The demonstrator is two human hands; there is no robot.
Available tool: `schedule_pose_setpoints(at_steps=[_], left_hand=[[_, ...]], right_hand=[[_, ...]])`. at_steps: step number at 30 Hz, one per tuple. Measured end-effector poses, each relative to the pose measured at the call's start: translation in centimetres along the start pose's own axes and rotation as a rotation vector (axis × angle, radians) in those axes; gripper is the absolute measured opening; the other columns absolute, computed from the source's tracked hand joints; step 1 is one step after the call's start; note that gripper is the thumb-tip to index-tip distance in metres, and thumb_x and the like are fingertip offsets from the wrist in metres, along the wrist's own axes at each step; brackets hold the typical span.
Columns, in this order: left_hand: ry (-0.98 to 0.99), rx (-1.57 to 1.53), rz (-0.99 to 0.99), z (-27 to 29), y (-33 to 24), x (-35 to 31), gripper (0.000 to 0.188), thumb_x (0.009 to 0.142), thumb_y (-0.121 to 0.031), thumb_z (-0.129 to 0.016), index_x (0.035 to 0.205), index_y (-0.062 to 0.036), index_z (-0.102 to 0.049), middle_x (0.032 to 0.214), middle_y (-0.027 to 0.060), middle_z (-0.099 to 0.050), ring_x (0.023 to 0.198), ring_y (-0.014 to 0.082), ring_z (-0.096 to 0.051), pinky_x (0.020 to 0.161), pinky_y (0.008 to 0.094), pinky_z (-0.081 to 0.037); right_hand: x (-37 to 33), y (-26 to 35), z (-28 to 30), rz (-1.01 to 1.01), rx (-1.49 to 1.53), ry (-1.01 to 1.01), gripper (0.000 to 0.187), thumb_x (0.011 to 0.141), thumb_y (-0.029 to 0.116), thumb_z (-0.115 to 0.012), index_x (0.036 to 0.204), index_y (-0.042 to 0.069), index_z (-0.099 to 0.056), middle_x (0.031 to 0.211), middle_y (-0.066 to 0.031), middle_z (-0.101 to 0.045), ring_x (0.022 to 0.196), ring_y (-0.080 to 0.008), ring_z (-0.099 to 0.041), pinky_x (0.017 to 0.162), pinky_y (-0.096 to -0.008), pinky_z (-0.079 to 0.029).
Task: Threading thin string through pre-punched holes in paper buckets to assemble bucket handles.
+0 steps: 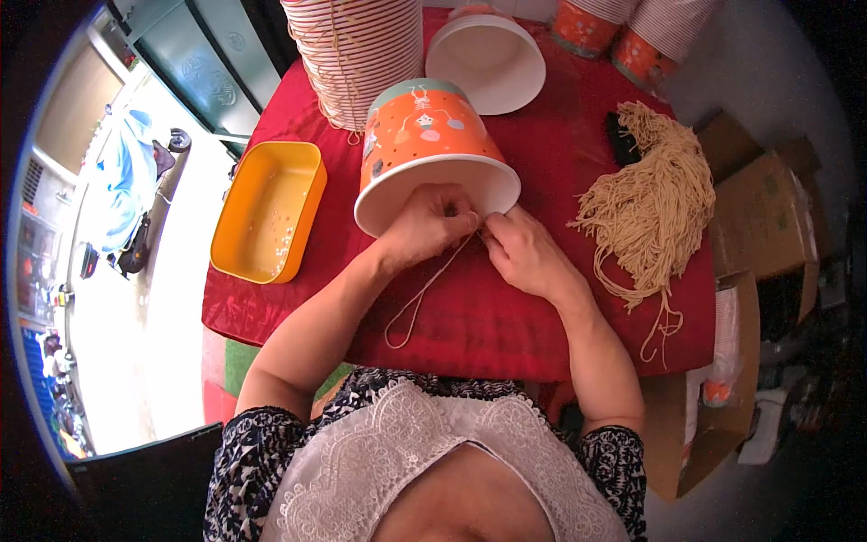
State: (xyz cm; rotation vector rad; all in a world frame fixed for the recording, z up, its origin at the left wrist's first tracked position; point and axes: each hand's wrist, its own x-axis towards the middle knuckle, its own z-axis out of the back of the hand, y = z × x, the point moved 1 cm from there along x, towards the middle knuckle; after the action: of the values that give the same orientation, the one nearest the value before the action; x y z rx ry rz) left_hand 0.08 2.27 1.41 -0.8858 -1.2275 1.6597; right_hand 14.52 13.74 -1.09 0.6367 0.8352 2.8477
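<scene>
An orange paper bucket [424, 135] with a grey-green base band and printed figures lies tilted on its side, its white-rimmed mouth toward me. At the near right of that rim, my left hand [429, 221] reaches partly into the mouth, its fingers pinched on a beige string [417, 303]. Close beside it, my right hand [528, 253] is closed on the same string just outside the rim. The string's loose part hangs in a loop over the red cloth below my hands. My fingers hide where the string meets the bucket.
A tall stack of nested buckets [361, 59] stands behind at left. Another white-mouthed bucket [488, 63] lies at the back. A yellow tray [312, 203] holding small white bits sits left; a heap of beige strings [655, 194] lies right. Cardboard boxes [759, 212] stand beyond the red-covered table [542, 348].
</scene>
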Motion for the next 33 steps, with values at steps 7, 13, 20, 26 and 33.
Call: schedule_pose_setpoints(at_steps=[7,13,20,26,33], left_hand=[[-0.057,0.238,-0.227,-0.5,1.4,0.6,0.017,0.081,-0.013,-0.061,0.081,0.0043,-0.063,0.074,0.0175,-0.063,0.067,0.0238,-0.060,0.064,0.0360,-0.048],[-0.022,0.288,-0.300,-0.4,2.2,0.7,0.011,0.078,-0.009,-0.062,0.081,0.0022,-0.064,0.078,0.0189,-0.065,0.073,0.0283,-0.063,0.067,0.0384,-0.049],[0.046,0.444,-0.210,-1.0,0.9,0.0,0.015,0.080,-0.009,-0.061,0.093,-0.0012,-0.061,0.092,0.0204,-0.063,0.087,0.0341,-0.061,0.078,0.0404,-0.048],[-0.110,0.574,-0.427,-2.1,2.4,0.4,0.009,0.075,-0.004,-0.060,0.082,0.0014,-0.061,0.081,0.0215,-0.063,0.078,0.0389,-0.062,0.068,0.0441,-0.049],[-0.090,0.466,-0.352,-1.6,1.6,0.2,0.012,0.078,-0.005,-0.060,0.087,0.0024,-0.061,0.083,0.0210,-0.063,0.079,0.0361,-0.062,0.071,0.0418,-0.049]], right_hand=[[0.0,0.3,0.2,0.015,0.001,0.012,0.009,0.079,0.000,-0.057,0.085,-0.003,-0.051,0.094,-0.0238,-0.052,0.087,-0.0420,-0.054,0.075,-0.0471,-0.045],[0.3,0.4,0.1,0.015,0.080,-0.053,0.009,0.079,0.001,-0.057,0.086,-0.002,-0.053,0.095,-0.0226,-0.053,0.088,-0.0406,-0.055,0.076,-0.0457,-0.045],[0.3,0.4,0.1,-0.041,0.160,-0.094,0.009,0.078,-0.001,-0.056,0.086,-0.004,-0.054,0.096,-0.0208,-0.053,0.088,-0.0383,-0.056,0.075,-0.0429,-0.046],[0.5,0.2,0.1,-0.099,0.222,-0.088,0.010,0.077,-0.002,-0.055,0.087,-0.004,-0.056,0.098,-0.0210,-0.054,0.091,-0.0367,-0.056,0.078,-0.0403,-0.046],[0.6,0.9,1.1,-0.371,0.305,-0.202,0.014,0.085,0.008,-0.056,0.087,-0.005,-0.060,0.071,-0.0153,-0.062,0.061,-0.0271,-0.063,0.057,-0.0359,-0.050]])
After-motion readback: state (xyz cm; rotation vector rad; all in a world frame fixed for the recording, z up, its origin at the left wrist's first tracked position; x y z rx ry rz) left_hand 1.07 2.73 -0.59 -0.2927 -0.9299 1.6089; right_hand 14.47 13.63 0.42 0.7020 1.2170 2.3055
